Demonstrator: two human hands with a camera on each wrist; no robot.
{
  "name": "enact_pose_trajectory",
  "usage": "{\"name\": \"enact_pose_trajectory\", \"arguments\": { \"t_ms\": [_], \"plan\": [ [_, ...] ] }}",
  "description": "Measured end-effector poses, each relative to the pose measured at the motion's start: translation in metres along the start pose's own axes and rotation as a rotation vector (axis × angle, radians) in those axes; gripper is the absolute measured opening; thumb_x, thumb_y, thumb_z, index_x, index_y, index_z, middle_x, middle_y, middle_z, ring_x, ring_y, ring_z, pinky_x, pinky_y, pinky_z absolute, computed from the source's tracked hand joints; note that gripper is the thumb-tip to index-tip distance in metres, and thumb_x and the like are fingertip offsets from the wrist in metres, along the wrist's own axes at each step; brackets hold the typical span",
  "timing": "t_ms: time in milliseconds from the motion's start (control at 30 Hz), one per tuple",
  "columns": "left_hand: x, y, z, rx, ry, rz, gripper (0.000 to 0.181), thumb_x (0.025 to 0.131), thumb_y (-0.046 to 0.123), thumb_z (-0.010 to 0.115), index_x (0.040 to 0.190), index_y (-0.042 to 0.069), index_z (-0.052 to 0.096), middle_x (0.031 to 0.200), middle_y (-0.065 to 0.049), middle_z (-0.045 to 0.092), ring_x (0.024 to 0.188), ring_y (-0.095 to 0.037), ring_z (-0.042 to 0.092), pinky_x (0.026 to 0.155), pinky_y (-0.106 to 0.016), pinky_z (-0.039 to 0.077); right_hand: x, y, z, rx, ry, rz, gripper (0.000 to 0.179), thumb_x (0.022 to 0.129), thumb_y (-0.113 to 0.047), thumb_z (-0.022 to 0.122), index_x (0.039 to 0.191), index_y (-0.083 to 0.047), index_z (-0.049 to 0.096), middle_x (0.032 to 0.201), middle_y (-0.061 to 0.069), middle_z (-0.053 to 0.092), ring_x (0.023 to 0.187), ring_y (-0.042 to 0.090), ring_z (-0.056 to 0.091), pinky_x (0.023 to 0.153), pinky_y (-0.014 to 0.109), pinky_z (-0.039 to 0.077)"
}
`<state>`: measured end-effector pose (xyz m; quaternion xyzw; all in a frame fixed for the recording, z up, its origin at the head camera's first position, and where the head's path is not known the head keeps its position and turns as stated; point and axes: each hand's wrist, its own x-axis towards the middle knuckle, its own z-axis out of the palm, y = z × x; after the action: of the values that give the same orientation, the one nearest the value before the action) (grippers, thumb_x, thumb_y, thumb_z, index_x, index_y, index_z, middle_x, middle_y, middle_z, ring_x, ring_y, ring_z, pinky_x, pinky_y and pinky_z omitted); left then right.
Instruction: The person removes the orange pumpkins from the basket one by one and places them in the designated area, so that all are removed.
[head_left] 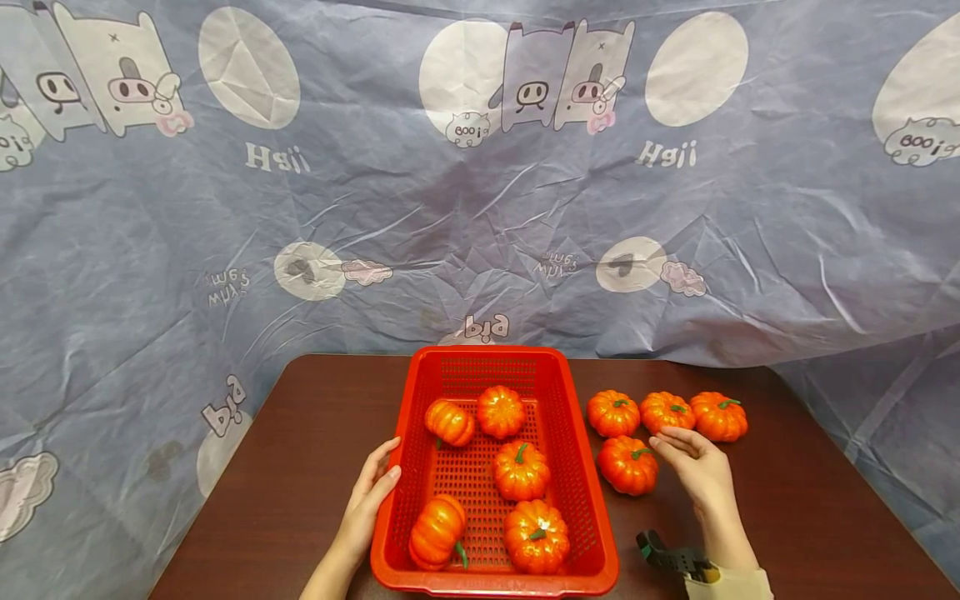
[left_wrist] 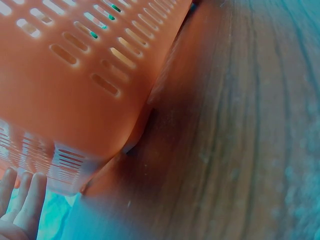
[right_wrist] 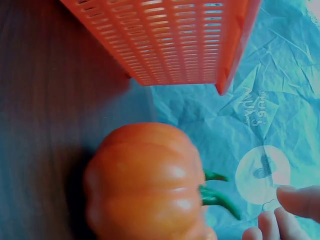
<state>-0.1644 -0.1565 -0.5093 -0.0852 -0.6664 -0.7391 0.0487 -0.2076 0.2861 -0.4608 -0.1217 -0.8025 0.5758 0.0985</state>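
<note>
A red perforated plastic basket (head_left: 491,540) stands on the table with several small orange pumpkins inside, one of them a pumpkin (head_left: 521,471) at the middle right. Against the basket's left side rests my left hand (head_left: 367,500), its fingers fairly straight along the outer wall, also seen in the left wrist view. My right hand (head_left: 699,471) hovers just right of a green-stemmed pumpkin (head_left: 627,467) outside the basket. In the right wrist view, thumb and fingers are apart with nothing between them, beside that pumpkin's stem (right_wrist: 220,201).
Behind the near pumpkin, three more pumpkins (head_left: 666,412) form a row right of the basket. The dark brown table (head_left: 300,467) ends at a grey-blue patterned cloth (head_left: 480,208). A black strap device (head_left: 675,558) sits at my right wrist.
</note>
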Motion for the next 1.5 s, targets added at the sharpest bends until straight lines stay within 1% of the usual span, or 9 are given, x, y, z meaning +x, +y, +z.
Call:
{"name": "enact_pose_trajectory", "arguments": {
  "t_ms": [67,367,500,700,767,867,1033,1267,1500],
  "plan": [
    [0.0,0.0,0.0,-0.003,0.001,0.0,0.042,0.098,0.015,0.044,0.14,0.013,0.039,0.133,-0.017,0.043,0.115,-0.019,0.047,0.09,-0.028,0.043,-0.002,-0.009,-0.001,-0.017,0.004,-0.009,0.055,0.083,-0.031,0.073,0.12,0.006,0.056,0.084,-0.016,0.067,0.077,-0.008,0.058,0.07,0.012,0.044],
    [0.0,0.001,0.0,-0.014,-0.008,-0.001,0.042,0.098,0.015,0.044,0.14,0.013,0.038,0.135,-0.018,0.042,0.115,-0.018,0.047,0.09,-0.028,0.043,-0.003,-0.039,0.001,-0.041,0.002,-0.058,0.05,0.084,-0.031,0.072,0.12,0.001,0.058,0.085,-0.021,0.065,0.081,-0.011,0.056,0.073,0.01,0.042],
    [0.0,0.001,0.0,-0.007,-0.003,-0.006,0.042,0.098,0.015,0.044,0.14,0.013,0.038,0.136,-0.017,0.042,0.116,-0.018,0.047,0.091,-0.027,0.042,-0.005,-0.053,0.005,0.026,-0.035,-0.109,0.045,0.084,-0.025,0.072,0.117,0.002,0.058,0.086,-0.02,0.064,0.081,-0.008,0.059,0.072,0.011,0.045],
    [0.001,0.002,0.0,0.007,0.003,-0.002,0.042,0.098,0.016,0.044,0.14,0.014,0.038,0.137,-0.016,0.042,0.118,-0.017,0.045,0.092,-0.026,0.041,-0.008,-0.074,0.012,0.048,-0.091,-0.181,0.029,0.085,-0.022,0.071,0.11,-0.01,0.064,0.088,-0.021,0.064,0.083,-0.005,0.06,0.069,0.015,0.047],
    [0.001,0.002,0.0,0.01,0.001,0.0,0.042,0.098,0.016,0.044,0.14,0.014,0.038,0.137,-0.015,0.041,0.119,-0.017,0.044,0.092,-0.026,0.041,-0.01,-0.08,0.015,0.054,-0.115,-0.201,0.028,0.085,-0.022,0.071,0.109,-0.011,0.064,0.089,-0.02,0.065,0.084,-0.003,0.061,0.07,0.015,0.047],
    [0.002,0.002,0.0,0.017,-0.001,0.001,0.042,0.098,0.016,0.044,0.14,0.014,0.038,0.139,-0.014,0.039,0.122,-0.015,0.04,0.094,-0.024,0.038,-0.013,-0.089,0.02,0.066,-0.162,-0.247,0.031,0.086,-0.018,0.07,0.112,-0.003,0.062,0.092,-0.013,0.067,0.086,0.001,0.063,0.071,0.016,0.048],
    [0.002,0.002,0.0,0.029,0.0,-0.002,0.043,0.098,0.016,0.044,0.141,0.015,0.037,0.142,-0.011,0.037,0.127,-0.013,0.035,0.095,-0.021,0.036,-0.018,-0.103,0.03,0.013,-0.224,-0.303,0.036,0.086,-0.017,0.07,0.116,0.001,0.06,0.1,0.001,0.068,0.086,0.005,0.063,0.072,0.019,0.048],
    [0.002,0.002,0.001,0.028,0.007,-0.002,0.043,0.098,0.016,0.045,0.14,0.014,0.038,0.14,-0.012,0.039,0.124,-0.013,0.039,0.094,-0.023,0.038,-0.021,-0.11,0.047,0.022,-0.349,-0.347,0.034,0.085,-0.013,0.07,0.113,0.003,0.061,0.106,0.02,0.063,0.087,0.014,0.063,0.075,0.022,0.049],
    [0.001,0.001,0.0,0.007,-0.004,0.003,0.043,0.098,0.015,0.044,0.14,0.013,0.038,0.139,-0.015,0.04,0.121,-0.015,0.042,0.093,-0.024,0.04,-0.024,-0.112,0.068,0.014,-0.499,-0.41,0.03,0.084,-0.01,0.069,0.11,0.002,0.062,0.105,0.015,0.065,0.093,0.022,0.064,0.078,0.026,0.05]
  ]
}}
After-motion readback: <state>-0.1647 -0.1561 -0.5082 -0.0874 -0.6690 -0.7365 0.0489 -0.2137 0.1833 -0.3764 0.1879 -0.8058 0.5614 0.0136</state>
